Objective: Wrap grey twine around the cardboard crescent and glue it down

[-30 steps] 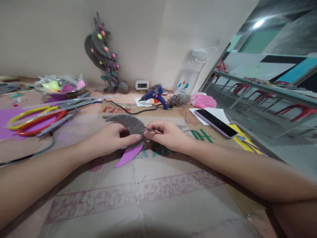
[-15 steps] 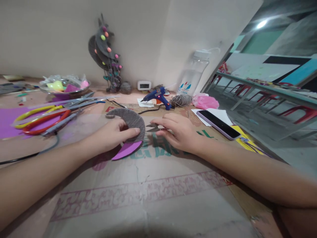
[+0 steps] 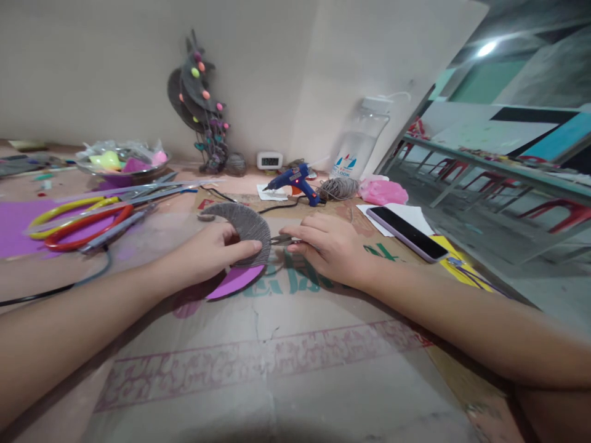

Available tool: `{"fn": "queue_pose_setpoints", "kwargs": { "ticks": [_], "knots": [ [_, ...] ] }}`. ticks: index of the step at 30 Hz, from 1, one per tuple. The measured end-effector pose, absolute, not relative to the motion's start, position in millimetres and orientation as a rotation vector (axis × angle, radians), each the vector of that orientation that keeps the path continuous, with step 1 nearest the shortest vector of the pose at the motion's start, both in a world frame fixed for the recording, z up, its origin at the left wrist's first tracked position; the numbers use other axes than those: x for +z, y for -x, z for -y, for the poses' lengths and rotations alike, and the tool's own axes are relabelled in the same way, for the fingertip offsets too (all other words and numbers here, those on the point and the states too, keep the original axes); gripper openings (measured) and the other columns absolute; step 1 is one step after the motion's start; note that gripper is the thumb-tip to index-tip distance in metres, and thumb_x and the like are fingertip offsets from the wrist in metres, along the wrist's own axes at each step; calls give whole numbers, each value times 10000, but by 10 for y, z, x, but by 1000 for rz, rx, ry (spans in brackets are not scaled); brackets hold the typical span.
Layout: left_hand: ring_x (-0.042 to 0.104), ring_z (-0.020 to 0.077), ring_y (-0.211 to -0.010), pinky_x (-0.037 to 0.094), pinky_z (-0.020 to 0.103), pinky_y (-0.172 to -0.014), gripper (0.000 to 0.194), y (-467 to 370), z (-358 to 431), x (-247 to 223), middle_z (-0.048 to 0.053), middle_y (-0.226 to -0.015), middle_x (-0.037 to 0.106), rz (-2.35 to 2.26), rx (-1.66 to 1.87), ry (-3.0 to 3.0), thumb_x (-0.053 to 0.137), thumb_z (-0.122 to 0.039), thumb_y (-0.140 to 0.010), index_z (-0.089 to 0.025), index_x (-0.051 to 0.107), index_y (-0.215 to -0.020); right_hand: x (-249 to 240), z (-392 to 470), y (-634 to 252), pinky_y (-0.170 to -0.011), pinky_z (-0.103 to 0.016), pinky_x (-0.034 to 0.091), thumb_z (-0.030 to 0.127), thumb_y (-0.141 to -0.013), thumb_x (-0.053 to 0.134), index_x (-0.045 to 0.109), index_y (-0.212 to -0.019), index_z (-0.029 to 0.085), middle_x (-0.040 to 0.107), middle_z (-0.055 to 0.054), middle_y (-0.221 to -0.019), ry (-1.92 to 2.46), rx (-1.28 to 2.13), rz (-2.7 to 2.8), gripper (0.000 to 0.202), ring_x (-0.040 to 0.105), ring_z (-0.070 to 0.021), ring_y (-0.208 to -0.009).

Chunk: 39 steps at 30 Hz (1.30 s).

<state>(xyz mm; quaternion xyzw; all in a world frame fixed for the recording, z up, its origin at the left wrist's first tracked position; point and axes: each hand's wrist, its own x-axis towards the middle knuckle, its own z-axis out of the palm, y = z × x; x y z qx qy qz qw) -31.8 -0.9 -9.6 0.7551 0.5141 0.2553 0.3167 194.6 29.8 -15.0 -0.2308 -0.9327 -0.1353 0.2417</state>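
A crescent moon shape (image 3: 249,224), wound with grey yarn over most of its length, has a bare purple lower end. My left hand (image 3: 210,252) grips it at the inner curve, thumb on top and fingers behind. In my right hand (image 3: 325,246) is a pair of small thread snips (image 3: 279,239) with dark pointed blades. Their tips meet the crescent's outer edge, and the blades look closer together than before. My right fingers partly cover the snips' handle.
A blue glue gun (image 3: 295,181) rests behind my hands beside a yarn ball (image 3: 339,188). Scissors (image 3: 87,224) lie at left, near a bowl (image 3: 124,163). At right are a phone (image 3: 409,234) and pink plastic bag (image 3: 383,190); a water bottle (image 3: 360,138) stands behind.
The snips in my right hand have moved left to the crescent's edge, and their blades have come together. My left hand stays on the crescent.
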Motion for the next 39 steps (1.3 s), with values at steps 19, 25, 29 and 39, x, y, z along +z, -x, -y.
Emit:
{"fn": "queue_pose_setpoints", "kwargs": {
  "ticks": [19, 25, 29, 39],
  "knots": [
    [501, 110, -574, 368, 197, -522, 263, 331, -4, -120, -26, -659, 599, -1297, 631, -1999, 513, -384, -796, -176, 649, -711, -168, -293, -1918, -631, -267, 362, 308, -921, 410, 649, -1007, 141, 617, -42, -722, 614, -374, 2536, 304, 511, -141, -678],
    [478, 107, -520, 331, 199, -463, 284, 323, 0, -117, -25, -617, 595, -1363, 644, -2009, 520, -403, -790, -175, 659, -692, -185, -308, -1942, -646, -257, 382, 300, -916, 425, 646, -1013, 139, 626, -49, -759, 614, -260, 2501, 290, 521, -137, -698],
    [521, 114, -555, 379, 197, -506, 263, 314, 2, -114, -31, -657, 630, -1358, 664, -1947, 523, -387, -785, -179, 674, -728, -194, -332, -1963, -656, -253, 391, 318, -905, 447, 623, -1044, 136, 627, -53, -795, 611, -172, 2463, 288, 524, -135, -707],
    [576, 142, -649, 433, 215, -595, 197, 299, 16, -17, -27, -696, 662, -1405, 683, -1850, 537, -321, -743, -179, 667, -700, -204, -318, -1948, -638, -249, 383, 335, -904, 448, 635, -1018, 137, 623, -60, -781, 553, -227, 2492, 296, 520, -130, -680]
  ]
}}
